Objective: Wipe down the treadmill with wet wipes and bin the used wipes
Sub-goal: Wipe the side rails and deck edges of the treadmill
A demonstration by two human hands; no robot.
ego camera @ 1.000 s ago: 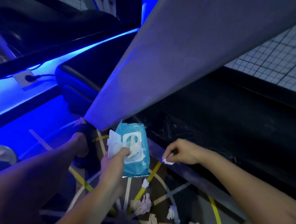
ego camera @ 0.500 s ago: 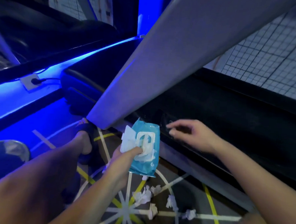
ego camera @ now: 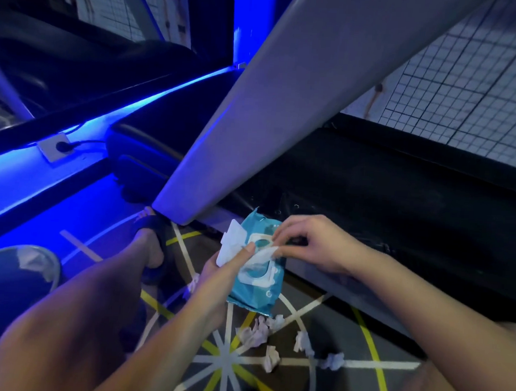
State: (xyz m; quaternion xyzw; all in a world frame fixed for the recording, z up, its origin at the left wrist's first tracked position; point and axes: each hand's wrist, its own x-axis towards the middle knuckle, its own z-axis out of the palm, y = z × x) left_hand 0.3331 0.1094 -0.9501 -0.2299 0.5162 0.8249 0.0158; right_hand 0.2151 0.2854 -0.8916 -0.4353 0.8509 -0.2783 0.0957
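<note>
At the centre of the frame the left hand (ego camera: 227, 267) clasps a soft, glossy teal plastic pack of wet wipes (ego camera: 256, 280), thumb pressed across its front beside the white moulded flip lid (ego camera: 232, 243), which stands open toward the left. The right hand (ego camera: 314, 246) comes in from the right, its thumb and forefinger pinched together on a thin white sheet of wipe (ego camera: 264, 254) at the oval dispensing opening. Behind the hands, a broad, smooth grey slanted upright of the treadmill (ego camera: 286, 92) runs from the upper right down to a rounded foot just above the pack, and the treadmill's matte black deck (ego camera: 400, 188) stretches across the right half. Below the pack, several crumpled white used wipes (ego camera: 258, 334) lie scattered on the dark floor (ego camera: 342, 325), which is marked with pale and yellow taped lines radiating like spokes. At lower left, a round dark bin (ego camera: 13, 287) with a thin pale rim holds a crumpled scrap. Blue strip lighting glows along the left side.
</note>
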